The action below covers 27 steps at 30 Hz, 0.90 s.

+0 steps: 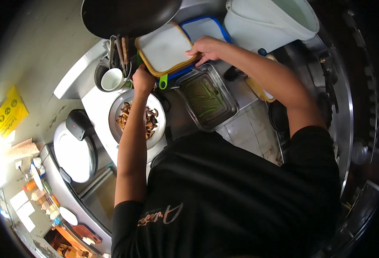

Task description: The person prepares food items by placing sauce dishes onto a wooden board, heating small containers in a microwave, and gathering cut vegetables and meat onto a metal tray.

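A white cutting board with an orange-yellow rim point(163, 47) lies in front of me at the counter's far side, between my two hands. My left hand point(144, 80) is closed at its near left corner, fingers mostly hidden by the hand itself. At the right edge, my right hand point(206, 48) grips the board with the thumb on top. A blue-rimmed board point(204, 29) shows behind and beneath it. A bright green tab with a hole point(163, 81) sticks out below the near edge. Close by stands a rectangular metal pan point(233, 105) with long green vegetable pieces in liquid.
A round metal dish point(160, 118) of browned mushroom slices is under my left forearm. A white cup point(112, 80) and upright utensils point(124, 53) stand at the left. A dark wok point(129, 17) and a large white bucket point(258, 26) border the boards. A white-lidded cooker point(73, 150) stands farther left.
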Tool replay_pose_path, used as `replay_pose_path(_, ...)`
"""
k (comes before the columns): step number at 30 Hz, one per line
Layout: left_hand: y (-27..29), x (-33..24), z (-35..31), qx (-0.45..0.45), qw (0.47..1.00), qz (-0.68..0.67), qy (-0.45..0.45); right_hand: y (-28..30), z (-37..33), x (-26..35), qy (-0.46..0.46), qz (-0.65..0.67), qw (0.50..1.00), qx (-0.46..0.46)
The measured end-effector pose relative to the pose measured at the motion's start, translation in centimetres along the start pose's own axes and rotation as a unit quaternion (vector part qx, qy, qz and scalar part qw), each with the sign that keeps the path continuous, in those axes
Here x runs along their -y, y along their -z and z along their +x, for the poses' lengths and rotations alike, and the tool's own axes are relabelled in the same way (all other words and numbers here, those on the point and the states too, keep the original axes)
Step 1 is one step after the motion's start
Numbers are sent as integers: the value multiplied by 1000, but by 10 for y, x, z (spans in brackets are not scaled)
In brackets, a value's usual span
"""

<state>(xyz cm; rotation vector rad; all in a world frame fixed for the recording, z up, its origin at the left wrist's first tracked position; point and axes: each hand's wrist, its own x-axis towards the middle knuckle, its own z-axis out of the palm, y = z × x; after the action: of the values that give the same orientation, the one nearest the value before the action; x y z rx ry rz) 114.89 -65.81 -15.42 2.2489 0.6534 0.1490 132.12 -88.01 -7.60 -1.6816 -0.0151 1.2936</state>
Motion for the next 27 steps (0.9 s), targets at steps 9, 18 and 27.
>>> replay_pose_path(9,23,-22,-27,55,998,28,-35,31,-7,16,-33,-159,985,60)
replay_pose_path(18,69,-41,-71,41,983,71,-166,23,-1,-9,153,-789,594,-21)
replay_pose_path(27,158,-50,-124,137,987,-77,-42,30,-40,15,217,-786,568,-109)
